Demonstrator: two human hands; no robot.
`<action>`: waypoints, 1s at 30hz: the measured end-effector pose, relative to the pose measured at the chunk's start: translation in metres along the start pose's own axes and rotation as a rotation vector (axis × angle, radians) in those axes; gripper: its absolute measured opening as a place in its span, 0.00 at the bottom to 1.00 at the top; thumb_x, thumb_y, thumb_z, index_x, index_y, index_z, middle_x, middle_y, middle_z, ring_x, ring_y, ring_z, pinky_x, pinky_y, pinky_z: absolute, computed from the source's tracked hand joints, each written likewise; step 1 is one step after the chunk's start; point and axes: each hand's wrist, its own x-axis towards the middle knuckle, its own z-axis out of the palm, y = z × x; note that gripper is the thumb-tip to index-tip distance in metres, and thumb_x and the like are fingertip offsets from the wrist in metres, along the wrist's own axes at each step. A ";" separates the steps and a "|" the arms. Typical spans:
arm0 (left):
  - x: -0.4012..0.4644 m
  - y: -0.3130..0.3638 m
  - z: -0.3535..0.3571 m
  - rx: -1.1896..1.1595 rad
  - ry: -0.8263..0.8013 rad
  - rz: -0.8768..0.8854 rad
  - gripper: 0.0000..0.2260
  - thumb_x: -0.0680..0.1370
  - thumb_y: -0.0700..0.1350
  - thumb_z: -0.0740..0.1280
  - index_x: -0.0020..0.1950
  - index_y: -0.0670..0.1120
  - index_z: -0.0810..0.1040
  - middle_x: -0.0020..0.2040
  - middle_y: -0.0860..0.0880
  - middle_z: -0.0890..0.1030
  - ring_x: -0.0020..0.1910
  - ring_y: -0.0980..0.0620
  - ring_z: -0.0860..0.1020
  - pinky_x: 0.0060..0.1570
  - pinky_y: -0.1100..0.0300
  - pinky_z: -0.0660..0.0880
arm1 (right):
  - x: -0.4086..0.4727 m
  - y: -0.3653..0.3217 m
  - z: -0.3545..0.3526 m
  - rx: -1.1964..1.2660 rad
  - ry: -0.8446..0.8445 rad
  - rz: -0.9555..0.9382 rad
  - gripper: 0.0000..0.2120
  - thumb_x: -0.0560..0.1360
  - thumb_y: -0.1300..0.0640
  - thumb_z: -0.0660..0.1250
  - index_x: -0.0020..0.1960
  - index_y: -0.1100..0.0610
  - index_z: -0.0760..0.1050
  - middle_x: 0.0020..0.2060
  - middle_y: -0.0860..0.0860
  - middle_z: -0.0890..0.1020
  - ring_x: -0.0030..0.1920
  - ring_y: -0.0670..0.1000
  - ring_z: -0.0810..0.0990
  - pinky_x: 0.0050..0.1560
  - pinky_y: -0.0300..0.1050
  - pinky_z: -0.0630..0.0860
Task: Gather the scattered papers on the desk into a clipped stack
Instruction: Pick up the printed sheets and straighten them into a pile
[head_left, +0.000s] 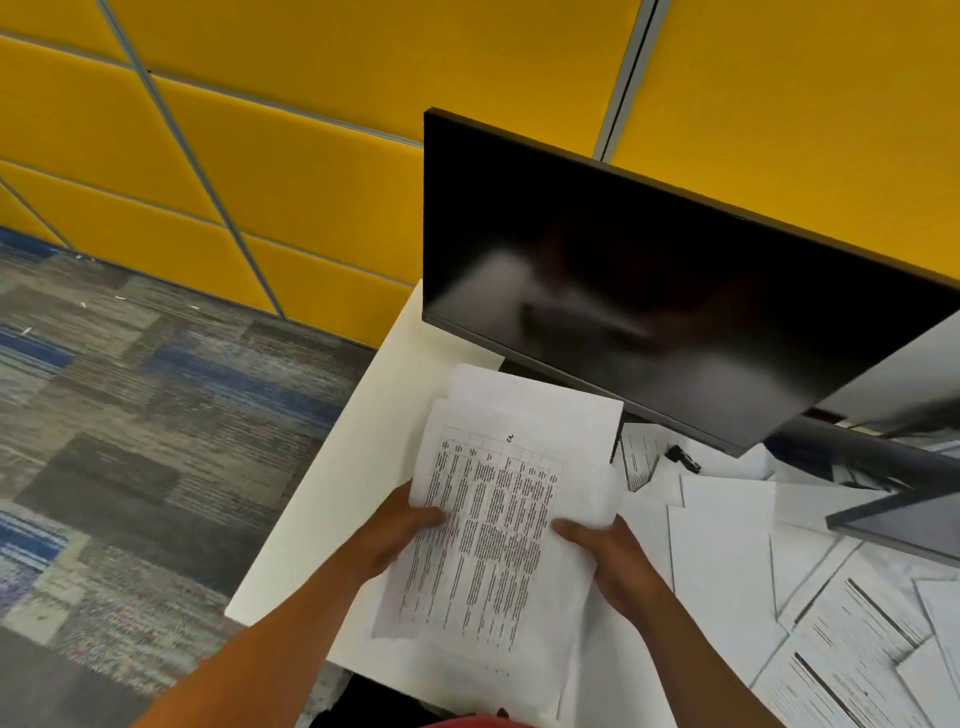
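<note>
A stack of white papers (498, 525) with a printed table on the top sheet is held above the left end of the white desk (332, 499). My left hand (400, 530) grips its left edge, thumb on top. My right hand (608, 556) grips the right edge, thumb over the sheets. The sheets in the stack are uneven, with some edges sticking out at the far end. More loose papers (810, 613) lie scattered over the desk to the right. A small black binder clip (683, 457) lies on the desk below the monitor.
A dark monitor (649, 291) stands tilted at the back of the desk, its stand base (904, 519) among the papers at the right. Yellow padded wall panels (260, 156) rise behind. Patterned grey-blue carpet (130, 415) lies left of the desk edge.
</note>
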 end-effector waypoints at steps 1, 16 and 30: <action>0.000 0.001 0.002 -0.011 0.026 0.028 0.21 0.75 0.35 0.72 0.66 0.49 0.76 0.59 0.47 0.84 0.57 0.47 0.83 0.60 0.44 0.78 | -0.002 -0.006 0.004 -0.019 0.003 -0.020 0.16 0.73 0.69 0.72 0.60 0.63 0.81 0.55 0.60 0.86 0.55 0.60 0.85 0.60 0.57 0.79; -0.032 0.094 0.003 -0.139 0.221 0.410 0.18 0.70 0.36 0.77 0.58 0.47 0.82 0.55 0.46 0.86 0.55 0.45 0.84 0.59 0.41 0.78 | -0.008 -0.053 0.043 -0.271 0.140 -0.390 0.13 0.78 0.67 0.68 0.57 0.52 0.79 0.50 0.46 0.86 0.54 0.51 0.85 0.48 0.36 0.81; -0.034 0.085 0.012 -0.035 0.409 0.540 0.19 0.70 0.41 0.79 0.57 0.52 0.79 0.52 0.49 0.85 0.53 0.48 0.83 0.52 0.51 0.82 | -0.004 -0.032 0.059 -0.345 0.232 -0.437 0.11 0.81 0.64 0.65 0.60 0.51 0.75 0.52 0.47 0.82 0.55 0.47 0.82 0.44 0.28 0.78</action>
